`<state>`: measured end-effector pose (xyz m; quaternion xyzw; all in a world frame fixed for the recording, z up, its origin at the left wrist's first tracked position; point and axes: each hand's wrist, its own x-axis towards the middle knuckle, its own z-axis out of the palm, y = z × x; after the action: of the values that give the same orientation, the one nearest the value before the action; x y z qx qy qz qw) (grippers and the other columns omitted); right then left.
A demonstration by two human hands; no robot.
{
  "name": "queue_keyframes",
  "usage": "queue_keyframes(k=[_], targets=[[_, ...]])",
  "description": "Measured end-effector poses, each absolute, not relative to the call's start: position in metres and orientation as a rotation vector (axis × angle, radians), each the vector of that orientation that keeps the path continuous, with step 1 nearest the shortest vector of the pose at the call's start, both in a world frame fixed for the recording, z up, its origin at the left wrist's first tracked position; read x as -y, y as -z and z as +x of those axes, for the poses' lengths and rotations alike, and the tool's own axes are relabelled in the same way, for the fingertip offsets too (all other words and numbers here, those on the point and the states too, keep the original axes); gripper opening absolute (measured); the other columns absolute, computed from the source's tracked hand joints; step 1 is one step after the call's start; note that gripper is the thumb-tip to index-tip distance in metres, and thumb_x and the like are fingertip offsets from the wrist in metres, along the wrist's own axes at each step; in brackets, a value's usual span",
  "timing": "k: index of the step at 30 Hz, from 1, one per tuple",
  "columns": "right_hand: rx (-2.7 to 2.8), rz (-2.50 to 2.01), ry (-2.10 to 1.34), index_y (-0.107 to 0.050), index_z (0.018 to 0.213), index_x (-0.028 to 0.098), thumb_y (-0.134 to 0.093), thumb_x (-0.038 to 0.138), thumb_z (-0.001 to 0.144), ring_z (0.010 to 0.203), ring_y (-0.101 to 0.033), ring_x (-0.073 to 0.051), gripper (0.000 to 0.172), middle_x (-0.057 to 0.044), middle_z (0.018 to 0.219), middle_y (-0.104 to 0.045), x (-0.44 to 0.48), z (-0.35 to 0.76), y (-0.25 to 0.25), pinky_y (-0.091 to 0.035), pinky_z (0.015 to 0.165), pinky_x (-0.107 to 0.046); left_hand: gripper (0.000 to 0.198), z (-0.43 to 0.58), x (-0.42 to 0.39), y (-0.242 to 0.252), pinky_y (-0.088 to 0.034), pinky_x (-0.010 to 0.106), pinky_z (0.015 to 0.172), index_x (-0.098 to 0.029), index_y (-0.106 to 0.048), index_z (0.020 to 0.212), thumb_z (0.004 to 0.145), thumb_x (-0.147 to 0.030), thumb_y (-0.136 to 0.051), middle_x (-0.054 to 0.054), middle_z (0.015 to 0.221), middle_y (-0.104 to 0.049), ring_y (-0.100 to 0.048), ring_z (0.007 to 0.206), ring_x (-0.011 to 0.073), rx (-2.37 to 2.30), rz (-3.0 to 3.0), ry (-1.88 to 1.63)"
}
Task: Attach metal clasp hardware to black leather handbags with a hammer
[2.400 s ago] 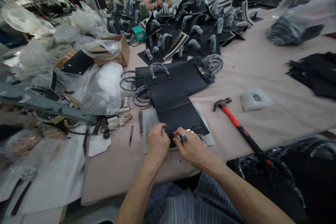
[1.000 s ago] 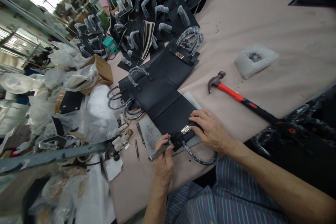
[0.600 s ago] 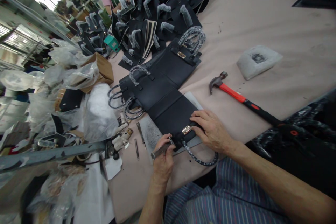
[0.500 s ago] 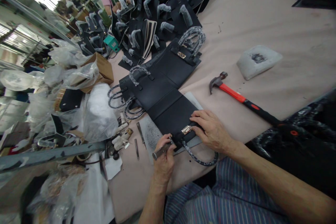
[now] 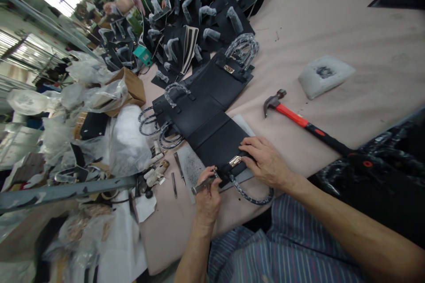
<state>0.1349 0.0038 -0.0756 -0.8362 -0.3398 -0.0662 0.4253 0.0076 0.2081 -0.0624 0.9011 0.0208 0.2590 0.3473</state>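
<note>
— Left hand (image 5: 207,201)?
— Clenched around a slim steel tool (image 5: 203,185).
— Right hand (image 5: 265,161)?
— Open, pressing flat on the black leather handbag (image 5: 215,141), just beside its silver metal clasp (image 5: 235,161). The bag lies on a pale pink work table (image 5: 332,115).

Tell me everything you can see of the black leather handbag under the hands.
The black leather handbag lies flat on a speckled grey board. Its smooth panel carries a silver metal clasp, and a plastic-wrapped handle loops toward the person. The right hand presses on it beside the clasp; the left hand holds a metal tool at its edge.
</note>
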Motion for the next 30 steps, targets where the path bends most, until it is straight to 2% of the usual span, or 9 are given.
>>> queue_keyframes(k=[9,18,22,26,30], targets=[[0.839,-2.090,0.160,-0.068,0.114,0.017,-0.057,0.019,0.092,0.112,-0.057,-0.030,0.025,-0.013,0.118,-0.065,-0.004,0.134,0.076,-0.049,0.099,-0.053,0.009,0.006,-0.209,0.067,-0.059,0.042,0.093,-0.020,-0.061,0.105,0.097,-0.023,-0.058,0.009,0.109,-0.074,-0.073,0.103,0.0229,-0.147,2.292,-0.612],[0.805,-2.100,0.157,-0.069,0.115,0.016,-0.057,0.020,0.092,0.114,-0.057,-0.031,0.026,-0.014,0.120,-0.065,-0.005,0.134,0.075,-0.049,0.100,-0.052,0.009,0.009,-0.205,0.064,-0.057,0.039,0.092,-0.021,-0.063,0.101,0.096,-0.020,-0.056,0.008,0.109,-0.073,-0.072,0.103,0.0223,-0.155,2.330,-0.604],[0.694,-2.147,0.193,-0.064,0.126,0.015,-0.058,0.026,0.091,0.124,-0.053,-0.034,0.037,-0.018,0.133,-0.058,-0.002,0.126,0.076,-0.047,0.104,-0.056,0.010,0.009,-0.209,0.057,-0.057,0.040,0.092,-0.021,-0.064,0.101,0.095,-0.023,-0.055,0.008,0.107,-0.074,-0.071,0.101,0.0227,-0.227,2.249,-0.533],[0.838,-2.201,0.132,-0.060,0.131,0.016,-0.067,0.030,0.082,0.137,-0.042,-0.039,0.052,-0.017,0.145,-0.052,0.000,0.109,0.076,-0.040,0.110,-0.062,0.015,0.010,-0.214,0.047,-0.057,0.038,0.087,-0.020,-0.066,0.100,0.095,-0.028,-0.055,0.008,0.103,-0.075,-0.072,0.096,0.0224,-0.410,2.141,-0.441],[0.833,-2.292,0.185,-0.062,0.127,0.019,-0.067,0.025,0.080,0.138,-0.040,-0.042,0.048,-0.016,0.143,-0.055,-0.011,0.089,0.077,-0.034,0.111,-0.069,0.018,0.008,-0.224,0.042,-0.057,0.037,0.086,-0.019,-0.068,0.102,0.093,-0.031,-0.058,0.008,0.103,-0.075,-0.072,0.093,0.0220,-0.419,2.008,-0.341]])
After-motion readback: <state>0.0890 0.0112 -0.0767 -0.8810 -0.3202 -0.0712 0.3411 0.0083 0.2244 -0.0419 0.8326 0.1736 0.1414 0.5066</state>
